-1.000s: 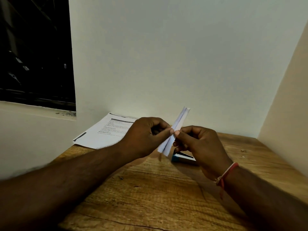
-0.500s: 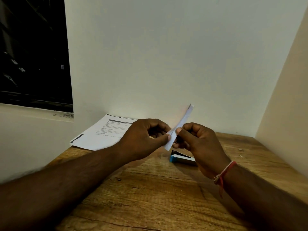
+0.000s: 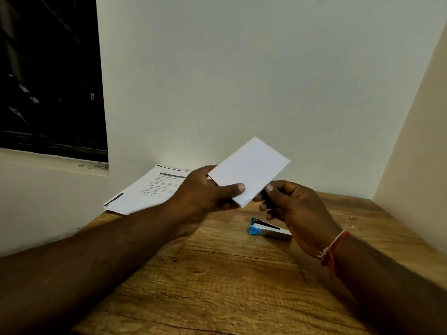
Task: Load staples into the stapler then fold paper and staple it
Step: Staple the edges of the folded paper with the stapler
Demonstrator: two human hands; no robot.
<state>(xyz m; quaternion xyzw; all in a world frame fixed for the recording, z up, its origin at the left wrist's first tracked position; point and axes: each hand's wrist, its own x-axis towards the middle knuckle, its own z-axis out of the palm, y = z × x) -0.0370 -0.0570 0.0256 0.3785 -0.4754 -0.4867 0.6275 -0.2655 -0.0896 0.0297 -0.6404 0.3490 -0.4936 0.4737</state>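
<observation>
Head view: folded paper ready, stapling not yet done.
Left hand pinches it; right hand fingers curl loosely beside it, stapler idle on desk.

Folded white paper rectangle, blank on its visible face, was held up in the air above the table's far half, tilted so its long axis ran from lower left to upper right. Layered edges showed along the lower short end. It was pinched at that lower end, a thumb lying across the face and fingers behind.

Small stapler with blue plastic end and silver metal body lay flat on the wooden tabletop, below and slightly right of the paper, blue end pointing left. Its top looked closed down. Not touched by anything.
</observation>
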